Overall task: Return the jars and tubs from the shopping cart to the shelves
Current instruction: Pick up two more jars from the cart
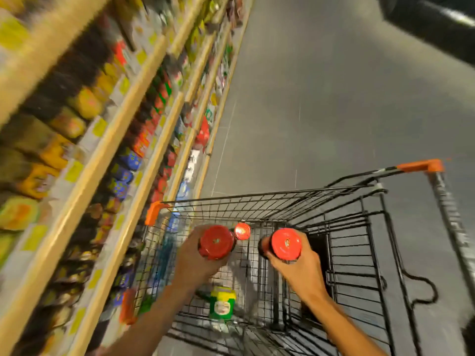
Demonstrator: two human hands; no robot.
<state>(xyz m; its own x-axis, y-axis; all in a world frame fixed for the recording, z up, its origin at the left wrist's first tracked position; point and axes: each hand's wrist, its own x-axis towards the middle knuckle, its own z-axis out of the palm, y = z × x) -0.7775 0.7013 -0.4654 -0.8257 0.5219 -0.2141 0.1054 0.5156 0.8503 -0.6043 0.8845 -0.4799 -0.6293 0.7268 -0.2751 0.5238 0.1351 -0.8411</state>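
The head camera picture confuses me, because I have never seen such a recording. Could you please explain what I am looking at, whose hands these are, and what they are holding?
There is no machine here. A person wears a camera on the head, so you look forward and down at their own two arms. This is the only picture. The left hand grips a jar with a red lid, and the right hand grips a second red-lidded jar. Both are held above a black wire shopping cart. Inside it lie a third red lid and a green and yellow tub. On the left run blurred store shelves, full of products.
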